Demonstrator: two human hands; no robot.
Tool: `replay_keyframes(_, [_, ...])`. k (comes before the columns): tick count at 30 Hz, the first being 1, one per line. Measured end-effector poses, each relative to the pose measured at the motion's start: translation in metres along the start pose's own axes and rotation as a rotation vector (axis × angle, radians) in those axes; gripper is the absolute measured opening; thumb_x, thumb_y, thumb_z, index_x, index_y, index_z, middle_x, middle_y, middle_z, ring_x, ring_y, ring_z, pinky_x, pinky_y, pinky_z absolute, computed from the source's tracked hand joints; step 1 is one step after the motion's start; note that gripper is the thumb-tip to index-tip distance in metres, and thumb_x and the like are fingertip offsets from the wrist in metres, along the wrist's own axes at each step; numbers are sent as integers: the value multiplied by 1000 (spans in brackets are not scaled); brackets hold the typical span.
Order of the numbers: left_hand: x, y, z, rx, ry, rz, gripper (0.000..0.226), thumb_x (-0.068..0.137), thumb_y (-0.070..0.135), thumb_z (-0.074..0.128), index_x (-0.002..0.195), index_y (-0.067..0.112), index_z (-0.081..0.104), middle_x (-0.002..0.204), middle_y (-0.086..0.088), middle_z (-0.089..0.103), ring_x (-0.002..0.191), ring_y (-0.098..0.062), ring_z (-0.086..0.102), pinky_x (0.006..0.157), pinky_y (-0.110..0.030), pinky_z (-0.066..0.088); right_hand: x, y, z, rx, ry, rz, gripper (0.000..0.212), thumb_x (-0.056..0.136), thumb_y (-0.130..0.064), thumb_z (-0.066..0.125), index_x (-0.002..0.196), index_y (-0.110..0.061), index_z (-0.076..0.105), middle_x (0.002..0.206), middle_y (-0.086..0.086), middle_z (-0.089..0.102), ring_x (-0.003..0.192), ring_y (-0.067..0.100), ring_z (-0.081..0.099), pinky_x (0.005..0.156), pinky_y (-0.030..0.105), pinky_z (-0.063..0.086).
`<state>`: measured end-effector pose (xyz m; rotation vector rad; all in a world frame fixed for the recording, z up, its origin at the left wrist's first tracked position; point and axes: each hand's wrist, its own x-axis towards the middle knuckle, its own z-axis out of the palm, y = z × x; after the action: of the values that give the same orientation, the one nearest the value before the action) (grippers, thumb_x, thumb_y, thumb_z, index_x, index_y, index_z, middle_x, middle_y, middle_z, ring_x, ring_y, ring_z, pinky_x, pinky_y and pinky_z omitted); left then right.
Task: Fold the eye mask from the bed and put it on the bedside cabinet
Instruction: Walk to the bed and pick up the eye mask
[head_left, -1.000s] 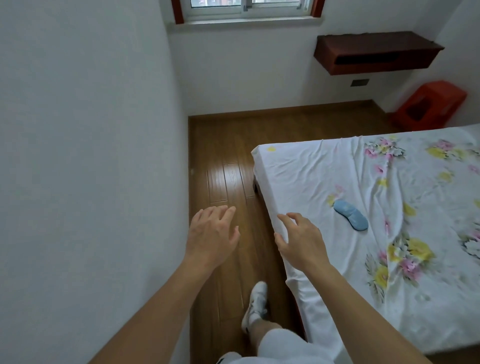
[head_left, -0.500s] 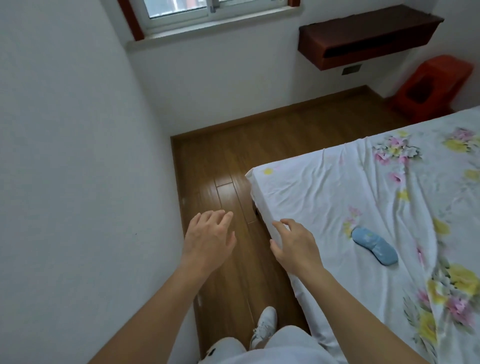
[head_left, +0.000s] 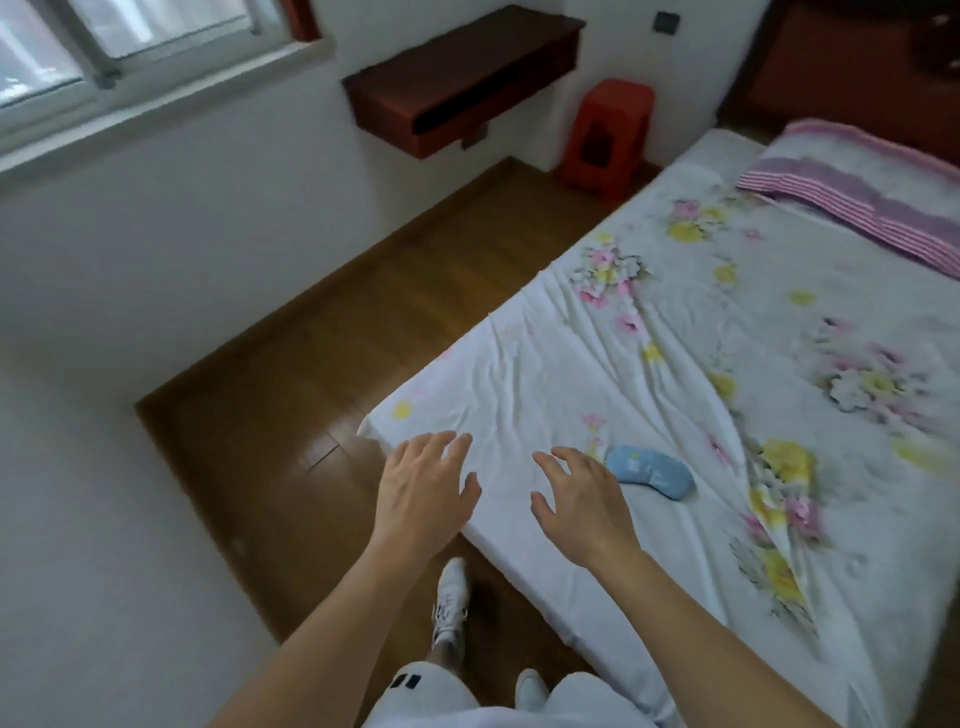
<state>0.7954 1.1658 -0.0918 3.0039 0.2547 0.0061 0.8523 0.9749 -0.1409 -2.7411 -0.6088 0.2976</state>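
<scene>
Both hands, left (head_left: 423, 493) and right (head_left: 582, 499), hover spread and empty over the bed (head_left: 675, 389); the mask (head_left: 649, 472) lies just beside the right.

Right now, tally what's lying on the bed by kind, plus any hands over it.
Eye mask: 1, blue, flat on the floral sheet
Pillow: 1, pink-striped, at the far end
Hands: 2, left hand and right hand, both open and empty
Total: 4
</scene>
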Motion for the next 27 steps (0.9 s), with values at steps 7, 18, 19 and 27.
replay_keyframes(7, [111,18,34,-23,-152,368,51,95,46,44,140,24,47,143,0,57,131,-25,51,111,-44,39,26,39,-9,18,52,372,51,94,-40,56,139,-19,53,142,9,55,124,30,54,100,42,46])
replay_keyframes(18, [199,74,94,-7,-357,774,53,95,42,39,143,20,44,145,1,54,131,-21,48,112,-38,34,42,90,-4,41,88,731,53,95,-39,55,144,-20,49,146,6,52,127,24,52,104,38,45])
replay_keyframes(19, [203,81,101,-10,-374,786,53,94,42,41,142,19,46,143,0,55,130,-22,50,111,-38,36,44,99,-1,48,81,753,53,95,-39,53,145,-21,47,147,5,50,129,23,51,105,37,44])
replay_keyframes(27, [238,137,204,-14,-428,804,48,72,29,76,114,8,68,116,-10,71,98,-31,69,79,-41,59,61,209,72,210,51,819,54,93,-26,60,144,-20,46,146,3,49,129,22,48,101,37,47])
